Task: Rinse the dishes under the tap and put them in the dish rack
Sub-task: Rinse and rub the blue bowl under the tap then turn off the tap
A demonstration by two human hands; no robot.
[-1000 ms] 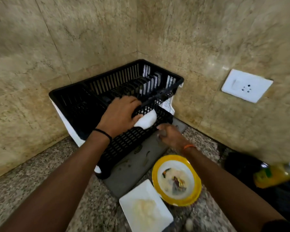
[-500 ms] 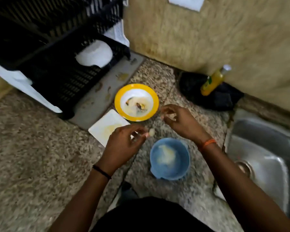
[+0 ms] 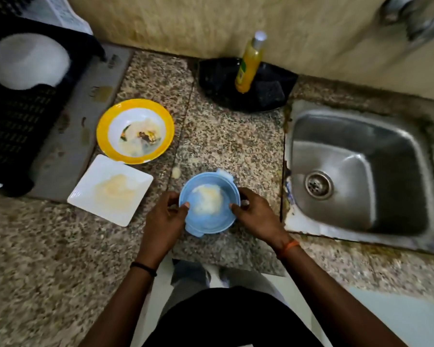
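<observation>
A small blue bowl (image 3: 212, 216) with pale residue sits on the granite counter near its front edge. My left hand (image 3: 164, 217) grips its left rim with the thumb inside, and my right hand (image 3: 257, 214) grips its right rim. A yellow-rimmed bowl (image 3: 135, 130) with food scraps and a square white plate (image 3: 110, 189) smeared with residue lie to the left. The black dish rack (image 3: 23, 116) at far left holds one white bowl (image 3: 29, 60). The steel sink (image 3: 358, 171) is to the right, with the tap (image 3: 419, 18) at top right.
A yellow soap bottle (image 3: 249, 62) stands in a black tray (image 3: 246, 86) with a dark sponge (image 3: 269, 92) against the wall. A grey mat (image 3: 70, 136) lies under the rack. The counter's front edge runs just below my hands.
The view swung from the rack down to the counter and sink. My left hand left the white bowl in the rack, and both hands have come onto the blue bowl's rim.
</observation>
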